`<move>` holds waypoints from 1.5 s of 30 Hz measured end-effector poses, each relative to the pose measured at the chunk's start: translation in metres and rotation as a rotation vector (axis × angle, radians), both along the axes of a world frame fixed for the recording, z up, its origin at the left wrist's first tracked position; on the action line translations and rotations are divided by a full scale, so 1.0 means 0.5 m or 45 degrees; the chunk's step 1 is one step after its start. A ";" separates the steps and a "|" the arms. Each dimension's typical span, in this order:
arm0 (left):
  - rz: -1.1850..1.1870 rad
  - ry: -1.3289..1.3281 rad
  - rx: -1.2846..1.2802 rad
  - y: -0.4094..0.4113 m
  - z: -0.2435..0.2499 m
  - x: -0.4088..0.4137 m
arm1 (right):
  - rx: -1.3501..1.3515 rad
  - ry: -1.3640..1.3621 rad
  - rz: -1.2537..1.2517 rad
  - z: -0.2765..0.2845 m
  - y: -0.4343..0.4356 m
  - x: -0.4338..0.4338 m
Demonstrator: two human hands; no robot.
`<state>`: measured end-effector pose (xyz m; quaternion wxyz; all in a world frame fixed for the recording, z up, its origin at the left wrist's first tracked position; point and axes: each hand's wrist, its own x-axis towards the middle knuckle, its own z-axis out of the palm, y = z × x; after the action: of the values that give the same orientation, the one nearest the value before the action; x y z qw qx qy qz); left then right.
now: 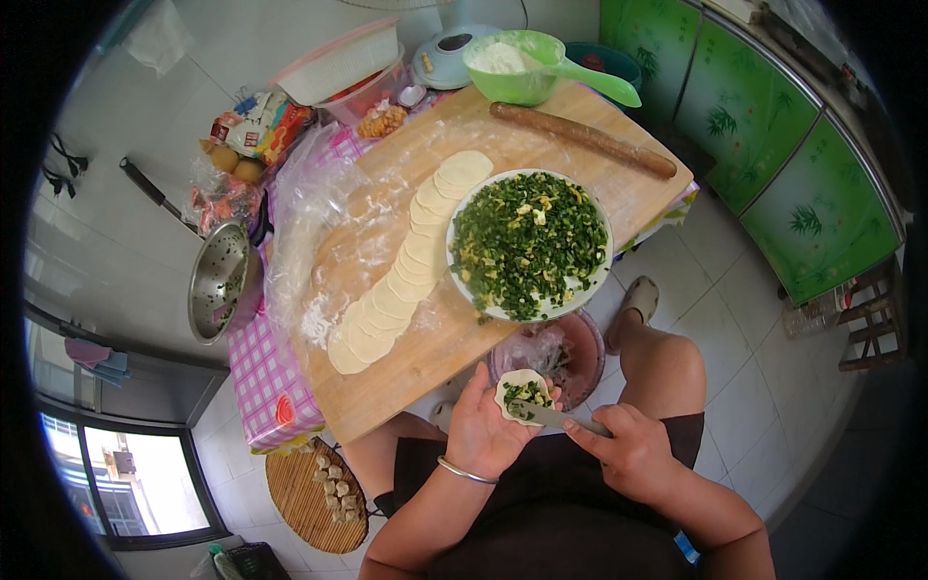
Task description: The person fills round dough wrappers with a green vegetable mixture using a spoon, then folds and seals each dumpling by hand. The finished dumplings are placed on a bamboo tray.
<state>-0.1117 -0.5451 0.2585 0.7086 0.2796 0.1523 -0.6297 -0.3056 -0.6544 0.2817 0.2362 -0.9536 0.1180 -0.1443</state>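
My left hand (487, 424) cradles a round dough wrapper (513, 378) with chopped green filling on it. In my right hand (631, 449) is a metal spreader or spoon handle (569, 419), its tip resting in that filling. Beyond both hands, a white plate (607, 272) heaped with chopped greens and bits of egg (533, 232) stands on the wooden board (362, 413). An overlapping row of dough wrappers (406, 272) runs beside the plate. A wooden rolling pin (583, 139) lies near the board's far edge, close to a green scoop (507, 87) holding flour.
Below the board's edge stands a pink basin (591, 362) with plastic film. Filled dumplings (341, 493) sit on a round slatted tray (297, 500) at lower left. A steel bowl (206, 290) and clear plastic bag (304, 210) border the board's left side.
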 end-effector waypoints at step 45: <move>0.255 -0.163 -0.395 0.015 0.004 0.013 | 0.366 -0.223 -0.147 0.007 0.015 -0.028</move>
<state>-0.1054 -0.5378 0.2607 0.8106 0.1900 0.0350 -0.5528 -0.3194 -0.6467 0.2852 0.3708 -0.8855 0.1712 -0.2217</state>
